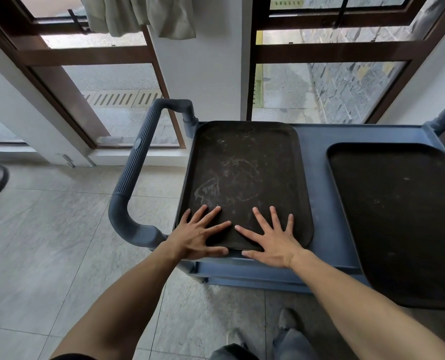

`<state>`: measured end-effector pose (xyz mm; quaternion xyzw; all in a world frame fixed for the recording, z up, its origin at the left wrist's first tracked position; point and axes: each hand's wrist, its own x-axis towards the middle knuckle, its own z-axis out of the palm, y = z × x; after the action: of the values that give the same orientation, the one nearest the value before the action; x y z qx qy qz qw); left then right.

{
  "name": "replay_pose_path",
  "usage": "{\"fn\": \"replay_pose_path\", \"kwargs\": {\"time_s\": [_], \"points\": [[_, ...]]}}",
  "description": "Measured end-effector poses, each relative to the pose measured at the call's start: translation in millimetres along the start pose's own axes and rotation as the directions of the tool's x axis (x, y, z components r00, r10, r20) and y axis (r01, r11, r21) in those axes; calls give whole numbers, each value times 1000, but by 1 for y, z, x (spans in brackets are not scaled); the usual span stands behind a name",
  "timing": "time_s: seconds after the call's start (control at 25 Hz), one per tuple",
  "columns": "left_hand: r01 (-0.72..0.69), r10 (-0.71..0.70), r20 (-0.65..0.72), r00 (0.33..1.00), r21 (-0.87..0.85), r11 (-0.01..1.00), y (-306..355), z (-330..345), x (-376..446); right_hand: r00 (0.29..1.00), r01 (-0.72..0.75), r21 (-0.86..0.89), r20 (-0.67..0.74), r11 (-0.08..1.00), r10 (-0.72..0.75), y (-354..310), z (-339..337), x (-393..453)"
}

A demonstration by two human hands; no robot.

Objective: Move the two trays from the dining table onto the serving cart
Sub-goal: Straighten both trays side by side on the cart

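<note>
Trays (pixel 242 172) (pixel 398 216) on cart (pixel 317 178), both hands (pixel 198 236) (pixel 273 240) flat, fingers splayed, no legible writing

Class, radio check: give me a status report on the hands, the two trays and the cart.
Left hand and right hand flat, fingers spread, on left tray; no grip closed. Right tray alongside, both on serving cart. Nothing in the way.

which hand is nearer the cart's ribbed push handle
Left. The left hand lies on the stained tray's corner beside the ribbed push handle; the right hand lies farther along that tray's near edge.
</note>
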<state>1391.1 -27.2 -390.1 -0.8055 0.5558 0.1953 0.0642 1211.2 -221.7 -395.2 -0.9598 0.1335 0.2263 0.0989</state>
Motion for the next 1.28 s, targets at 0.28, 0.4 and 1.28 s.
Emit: {"fn": "replay_pose_path", "kwargs": {"time_s": [0.28,0.4,1.28], "points": [[-11,10,50,999,26,1000,-6,4,-7,997,1,20,81,1000,-3,-1,-6,-1],[-15,12,68,998,44,999,-5,2,-10,991,-20,101,137,995,6,0,-16,1],[33,-40,71,997,91,995,19,8,-35,993,-114,100,38,988,111,-36,17,-41]]}}
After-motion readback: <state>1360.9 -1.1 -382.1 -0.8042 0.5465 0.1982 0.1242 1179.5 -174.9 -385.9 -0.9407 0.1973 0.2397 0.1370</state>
